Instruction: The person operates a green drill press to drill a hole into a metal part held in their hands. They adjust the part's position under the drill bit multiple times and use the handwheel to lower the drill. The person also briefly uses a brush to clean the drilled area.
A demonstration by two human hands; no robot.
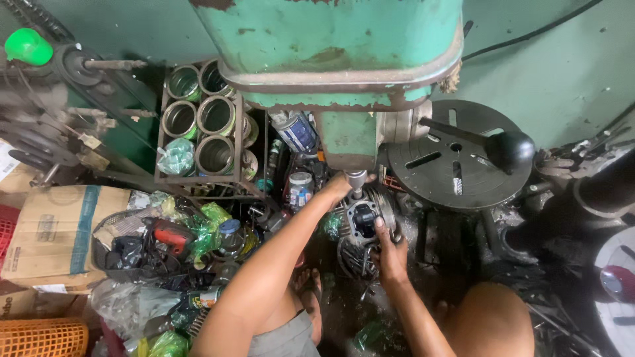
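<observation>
One finned metal engine part (362,228) sits under the green drill press (344,59), directly below its spindle (357,180). The left hand (340,186) reaches to the part's far left edge beside the spindle; whether its fingers are apart or together cannot be told. The right hand (391,246) grips the part's near right side, thumb pressed on top. Five open tins (198,119) stand in a rack at far left. One round slotted table (456,155) lies right. Clutter crowds every side, leaving little open floor.
</observation>
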